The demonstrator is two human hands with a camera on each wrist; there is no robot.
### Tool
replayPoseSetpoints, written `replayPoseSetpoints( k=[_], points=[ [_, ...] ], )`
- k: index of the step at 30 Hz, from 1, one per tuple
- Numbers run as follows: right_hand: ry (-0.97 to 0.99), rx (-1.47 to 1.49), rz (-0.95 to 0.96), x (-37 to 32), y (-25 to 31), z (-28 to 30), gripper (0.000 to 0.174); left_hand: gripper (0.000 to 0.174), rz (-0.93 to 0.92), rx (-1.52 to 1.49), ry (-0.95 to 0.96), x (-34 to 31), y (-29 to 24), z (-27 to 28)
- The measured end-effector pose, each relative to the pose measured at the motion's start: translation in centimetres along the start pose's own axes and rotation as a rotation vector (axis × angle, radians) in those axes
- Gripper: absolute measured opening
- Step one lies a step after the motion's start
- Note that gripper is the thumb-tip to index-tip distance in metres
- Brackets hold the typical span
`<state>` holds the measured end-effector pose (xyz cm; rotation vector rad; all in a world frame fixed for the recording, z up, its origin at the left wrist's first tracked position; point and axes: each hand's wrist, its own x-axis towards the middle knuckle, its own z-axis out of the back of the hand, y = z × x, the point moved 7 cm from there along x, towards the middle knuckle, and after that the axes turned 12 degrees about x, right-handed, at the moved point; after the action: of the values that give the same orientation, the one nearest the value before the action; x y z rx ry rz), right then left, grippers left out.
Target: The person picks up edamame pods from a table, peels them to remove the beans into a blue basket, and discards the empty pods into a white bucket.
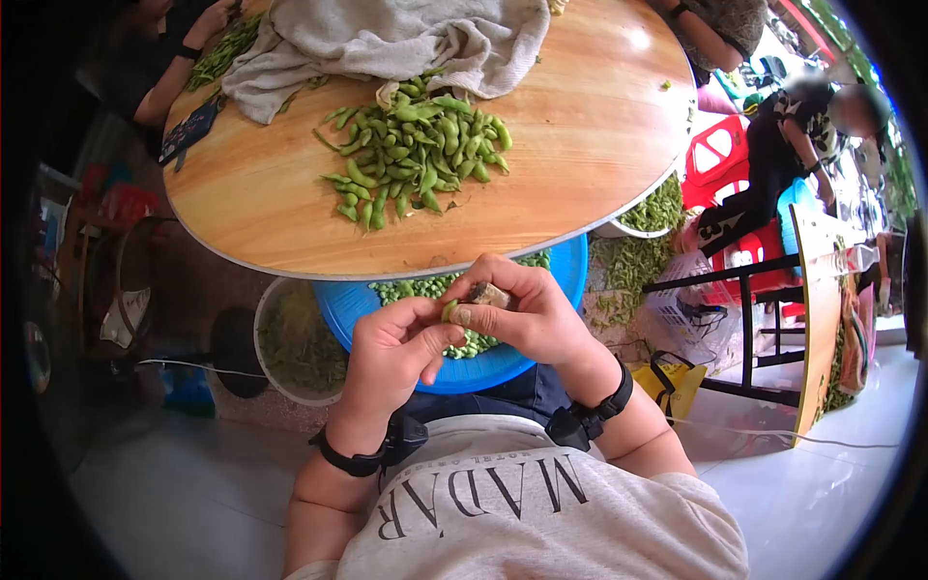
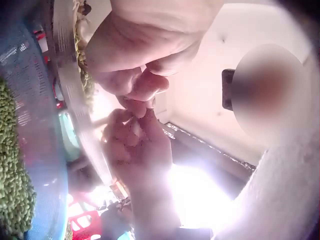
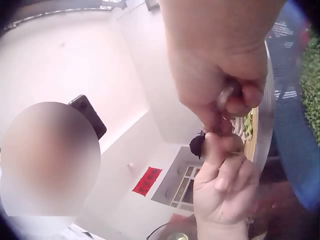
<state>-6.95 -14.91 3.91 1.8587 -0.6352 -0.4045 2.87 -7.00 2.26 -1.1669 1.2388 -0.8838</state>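
In the head view my left hand and right hand meet over a blue basket. Between their fingertips they pinch a green soybean pod. A pale, dark-ended wrapped piece shows among the curled fingers of the right hand; I cannot tell whether it is held or worn on a finger. Shelled green beans lie in the basket below. Just ahead on the wooden table is a heap of whole pods. Both wrist views show the fingertips close together, the pod mostly hidden.
A grey towel lies behind the heap, and a dark phone is at the table's left edge. On the floor at left stands a tub of husks. Other people sit around the table; a yellow bag is at right.
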Motion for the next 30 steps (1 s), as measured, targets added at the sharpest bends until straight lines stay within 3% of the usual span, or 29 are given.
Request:
replayPoseSetpoints(
  k=[4, 6, 9, 21, 24, 30],
  points=[
    [-0.118, 0.057, -0.166, -1.2, -0.7, 1.8, 0.029, 0.014, -0.053, 0.18, -0.151, -1.1, -0.6, -0.2],
    [0.002, 0.117, -0.303, -1.7, -1.8, 0.9, 0.035, 0.013, -0.122, 0.401, -0.248, -1.6, -1.5, -0.2],
    [0.057, 0.114, -0.38, -2.5, -2.4, -0.4, 0.043, 0.014, -0.424, 0.653, -0.284, -2.0, -2.5, -0.8],
    [0.052, 0.096, -0.392, -3.0, -4.4, -0.8, 0.031, 0.01, -0.436, 0.818, -0.256, -2.9, -1.9, -1.2],
    [0.044, 0.075, -0.345, -3.3, -4.9, -0.9, 0.031, 0.008, -0.299, 0.687, -0.232, -3.0, 0.0, -0.9],
    [0.006, 0.079, -0.321, -3.3, -5.3, -0.9, 0.031, 0.009, 0.119, 0.083, -0.159, -2.3, 4.0, -0.4]
  ],
)
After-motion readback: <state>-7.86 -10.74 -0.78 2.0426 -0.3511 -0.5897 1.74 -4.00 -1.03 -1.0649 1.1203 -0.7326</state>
